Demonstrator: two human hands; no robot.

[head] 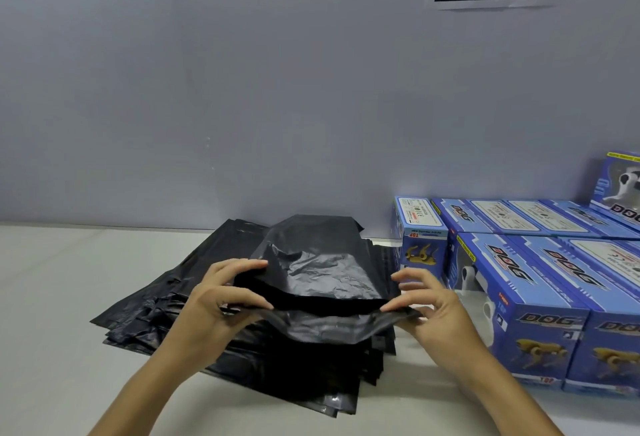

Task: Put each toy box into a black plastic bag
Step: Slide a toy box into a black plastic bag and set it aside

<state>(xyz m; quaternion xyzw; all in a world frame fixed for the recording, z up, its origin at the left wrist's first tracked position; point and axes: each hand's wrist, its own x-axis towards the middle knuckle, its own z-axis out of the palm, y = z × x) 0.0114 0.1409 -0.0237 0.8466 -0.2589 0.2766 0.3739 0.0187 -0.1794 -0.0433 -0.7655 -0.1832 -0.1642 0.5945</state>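
We find the left hand [221,293] and right hand [427,300] each pinching the mouth of one black bag [322,269], held open above the bag stack [242,366]. Toy boxes [540,297] stand on the table [52,297], just right of the stack.

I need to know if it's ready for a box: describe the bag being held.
The black plastic bag is thin, glossy and wrinkled. Its mouth faces the person and gapes open, held just above the pile of bags. The left hand and right hand pinch its edges. No box is inside yet.
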